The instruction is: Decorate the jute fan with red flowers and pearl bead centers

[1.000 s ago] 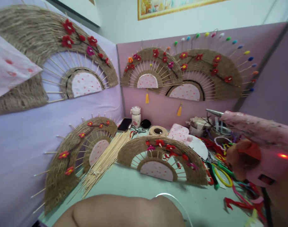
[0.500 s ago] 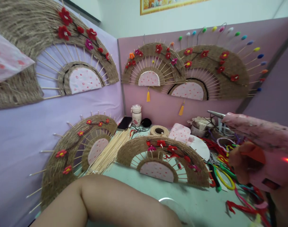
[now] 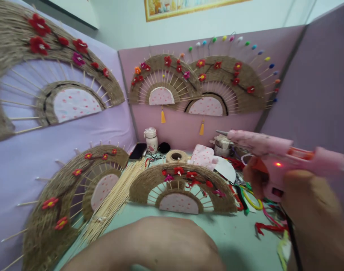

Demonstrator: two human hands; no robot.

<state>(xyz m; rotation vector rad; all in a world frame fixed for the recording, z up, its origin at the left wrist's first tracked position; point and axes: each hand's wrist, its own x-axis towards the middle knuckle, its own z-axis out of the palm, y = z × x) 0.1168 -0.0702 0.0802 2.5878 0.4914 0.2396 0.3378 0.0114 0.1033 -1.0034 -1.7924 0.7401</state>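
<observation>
My right hand (image 3: 304, 199) grips a pink hot glue gun (image 3: 259, 143), its metal nozzle pointing left and a red light glowing on its side. A black cord hangs down from the handle. My left hand (image 3: 185, 244) is low in the middle, back of the hand and wrist uppermost, its fingers hidden from the camera. Just beyond it stands a twine fan (image 3: 149, 180) with red and purple flowers and a dotted half-circle of cloth at its base. A bundle of thin sticks (image 3: 115, 201) lies to its left.
More twine fans hang on the purple wall (image 3: 98, 130) and pink wall (image 3: 177, 130). Another fan (image 3: 44, 218) leans at left. Behind are a white bottle (image 3: 151, 141), a phone (image 3: 138, 151) and a twine roll (image 3: 176, 156). Pliers (image 3: 242, 201) and red pipe cleaners (image 3: 270, 227) lie at right.
The view has turned right. The glue gun shows more fully, farther left in the picture. My left hand has come into view where mostly the forearm showed, and a clear round rim is now hidden.
</observation>
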